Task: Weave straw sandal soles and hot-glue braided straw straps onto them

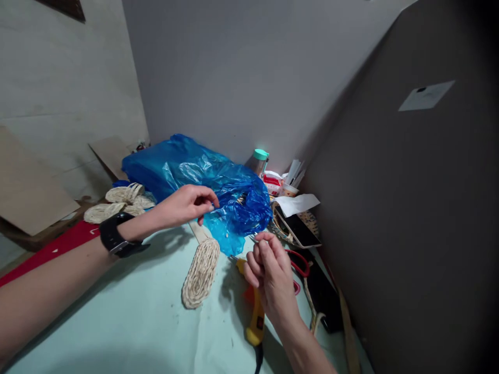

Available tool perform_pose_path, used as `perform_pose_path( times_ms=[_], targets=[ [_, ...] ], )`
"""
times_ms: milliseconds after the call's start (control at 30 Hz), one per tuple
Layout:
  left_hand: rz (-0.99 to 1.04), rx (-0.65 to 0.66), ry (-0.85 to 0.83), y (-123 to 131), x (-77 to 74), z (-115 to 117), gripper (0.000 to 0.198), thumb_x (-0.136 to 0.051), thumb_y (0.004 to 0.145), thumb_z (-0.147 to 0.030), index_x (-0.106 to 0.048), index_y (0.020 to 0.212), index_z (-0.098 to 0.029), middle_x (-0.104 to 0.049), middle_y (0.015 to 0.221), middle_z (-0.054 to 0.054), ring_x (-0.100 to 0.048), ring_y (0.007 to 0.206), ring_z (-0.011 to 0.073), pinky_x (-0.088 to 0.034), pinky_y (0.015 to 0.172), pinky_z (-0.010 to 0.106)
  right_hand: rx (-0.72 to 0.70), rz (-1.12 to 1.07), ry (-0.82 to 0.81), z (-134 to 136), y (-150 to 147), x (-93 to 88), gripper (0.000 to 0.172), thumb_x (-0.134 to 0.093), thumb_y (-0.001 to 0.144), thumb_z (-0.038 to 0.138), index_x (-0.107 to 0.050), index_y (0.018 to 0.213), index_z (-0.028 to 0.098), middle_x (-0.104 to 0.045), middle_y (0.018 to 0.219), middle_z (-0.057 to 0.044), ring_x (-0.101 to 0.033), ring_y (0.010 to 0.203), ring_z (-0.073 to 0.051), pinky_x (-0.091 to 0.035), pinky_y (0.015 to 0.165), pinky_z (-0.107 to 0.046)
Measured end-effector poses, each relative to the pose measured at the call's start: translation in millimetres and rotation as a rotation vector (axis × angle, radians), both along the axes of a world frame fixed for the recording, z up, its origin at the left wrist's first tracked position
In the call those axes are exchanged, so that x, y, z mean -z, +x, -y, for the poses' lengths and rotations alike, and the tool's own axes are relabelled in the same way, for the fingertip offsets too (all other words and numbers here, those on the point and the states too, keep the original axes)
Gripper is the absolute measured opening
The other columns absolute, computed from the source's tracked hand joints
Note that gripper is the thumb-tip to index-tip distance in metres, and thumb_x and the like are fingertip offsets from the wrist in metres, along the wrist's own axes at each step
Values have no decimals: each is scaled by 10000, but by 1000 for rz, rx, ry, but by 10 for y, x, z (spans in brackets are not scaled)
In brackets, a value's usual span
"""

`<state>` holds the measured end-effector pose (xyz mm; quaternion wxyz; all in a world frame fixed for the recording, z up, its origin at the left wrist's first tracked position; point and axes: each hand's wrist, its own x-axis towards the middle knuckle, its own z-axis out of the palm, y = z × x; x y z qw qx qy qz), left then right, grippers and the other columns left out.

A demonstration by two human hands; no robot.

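Note:
My left hand (195, 202), a dark watch on its wrist, hovers in front of a crumpled blue plastic bag (195, 163). Its fingers are loosely bent and apart, with nothing visible between them. Below it on the pale green cloth lies a flat oval of coiled, braided straw-coloured cord (200, 272), with a pale strip at its far end. My right hand (271, 265) is closed in a pinch; a small shiny tip shows by the fingertips, too small to name. Under that hand rests a yellow glue gun (255, 322) with a black cord, partly hidden.
Red-handled scissors (302, 264), a phone (298, 227) and a woven basket (312, 222) crowd the right side, beside a dark wall. A bottle with a green lid (260, 156) stands at the back. More braided coils (125, 200) lie at left near cardboard (31, 182).

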<state>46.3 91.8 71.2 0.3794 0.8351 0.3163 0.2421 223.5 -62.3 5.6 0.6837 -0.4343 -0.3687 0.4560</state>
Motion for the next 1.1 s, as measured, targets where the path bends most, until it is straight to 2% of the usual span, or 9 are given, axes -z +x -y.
perform_pose_path(
  times_ms=[100,167,267,367,533,700,867,1033,1100],
  targets=[
    [-91,47,-32,-25,255,-47,174,-619,930,-296,-671,844,-154,-682,843,28,-631,562,116,-515,600,283,10,68,-25,-32,21,60,280,-564,950,533,-523,987,259,-246,580,135,-227,438,-88,-315,405,-187],
    [-139,62,-60,-14,372,-81,199,-627,974,-327,-672,916,-143,-693,926,35,-638,635,122,-552,636,300,20,177,-56,-55,68,87,326,-511,968,582,-530,979,256,-250,588,126,-240,439,-97,-329,402,-205],
    [-193,71,-113,20,463,-137,254,-636,990,-367,-669,1110,-145,-707,1033,58,-686,816,175,-601,723,355,26,459,-115,-110,174,53,360,-450,1007,569,-562,911,240,-305,563,106,-308,443,-112,-334,422,-229],
    [-216,73,-175,60,518,-188,302,-640,987,-363,-653,1207,-157,-697,1159,89,-700,939,215,-612,803,409,27,834,-144,-229,243,-41,352,-494,1029,484,-608,837,212,-452,604,61,-442,550,-128,-394,539,-255],
    [-202,74,-293,116,687,-216,341,-641,985,-364,-634,1263,-166,-680,1232,104,-694,1013,240,-608,853,444,-57,1390,-286,-569,142,-40,216,-624,1022,363,-673,994,154,-677,880,-6,-660,760,-158,-568,752,-351],
    [-174,42,-399,147,896,-237,332,-634,990,-372,-635,1246,-160,-695,1171,93,-703,942,218,-616,799,410,-142,1729,-381,-832,-30,133,241,-664,1003,317,-665,1181,155,-694,1184,-79,-696,1029,-228,-602,882,-436],
    [-102,45,-491,163,1053,-292,274,-613,1005,-383,-653,1131,-143,-697,932,33,-657,682,134,-579,600,285,-173,1782,-363,-923,-40,219,254,-672,999,320,-663,1190,154,-692,1190,-80,-697,1029,-229,-606,876,-434],
    [65,97,-593,186,1033,-283,320,-593,982,-450,-571,823,-173,-553,539,-76,-360,317,50,-272,310,173,-7,1527,-297,-911,83,90,230,-639,1022,346,-664,1140,149,-711,1009,-38,-705,819,-168,-615,749,-352],
    [143,119,-656,232,961,-195,337,-633,896,-494,-517,763,-207,-534,476,-74,-303,277,57,-238,283,183,71,1389,-201,-864,102,-8,226,-585,1053,345,-651,1138,147,-707,948,-21,-698,764,-152,-607,721,-331]
  ],
)
